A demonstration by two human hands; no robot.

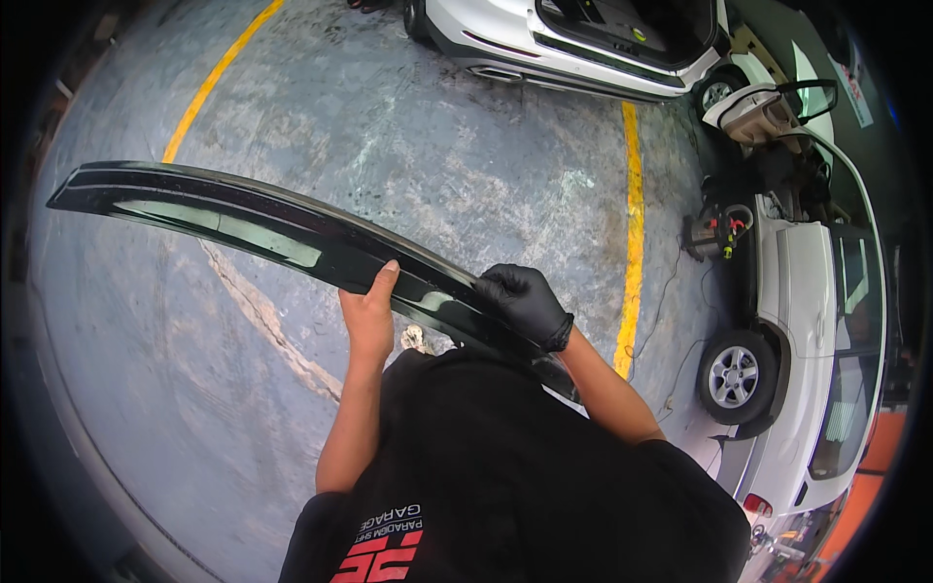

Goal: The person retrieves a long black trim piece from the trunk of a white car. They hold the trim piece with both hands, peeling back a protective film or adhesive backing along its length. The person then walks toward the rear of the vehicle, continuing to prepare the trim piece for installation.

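Note:
A long, curved, glossy black car trim panel stretches from the far left to in front of my body. Bare, my left hand grips its near edge around the middle, the thumb laid over the shiny face. In a black glove, my right hand is closed against the panel's right part, knuckles up. Whatever its fingers pinch is hidden beneath them. The panel's right end passes under my right wrist and is partly covered by my arm and black shirt. Pale reflections streak the glossy surface.
A white car with an open door area stands at the far side. Another white vehicle is along the right, its front door open. Near it a dark vacuum-like machine sits with cables on the floor. Yellow lines cross the stained grey floor.

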